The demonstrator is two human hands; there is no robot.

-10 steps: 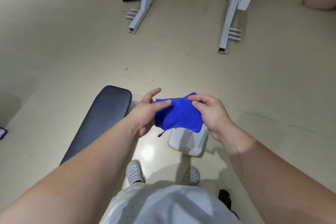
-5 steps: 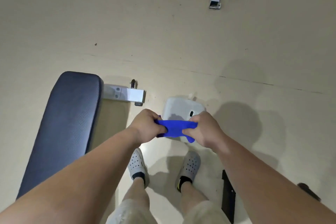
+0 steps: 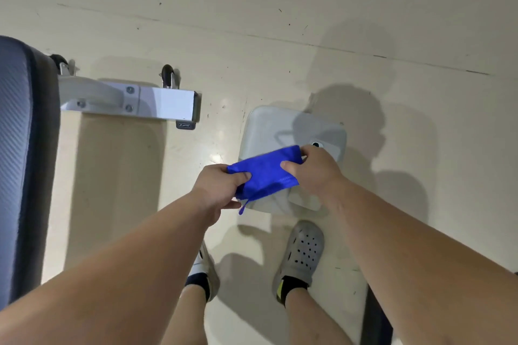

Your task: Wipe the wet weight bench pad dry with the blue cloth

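The blue cloth (image 3: 263,173) is folded into a narrow band and held in the air in front of me, above the floor. My left hand (image 3: 221,185) pinches its left end and my right hand (image 3: 311,171) grips its right end. The dark blue-grey weight bench pad (image 3: 19,162) runs along the left edge of the view, well to the left of both hands and apart from the cloth. Only part of the pad shows.
The bench's white metal foot (image 3: 129,101) with small black wheels sticks out to the right of the pad. A pale grey square container (image 3: 280,131) lies on the beige floor under the cloth. My feet in grey clogs (image 3: 302,252) stand just behind it.
My head tilted down and moved nearer, so the white rack left the view. The spread cloth got folded into a narrow band between my hands. The bench pad slid to the left edge.
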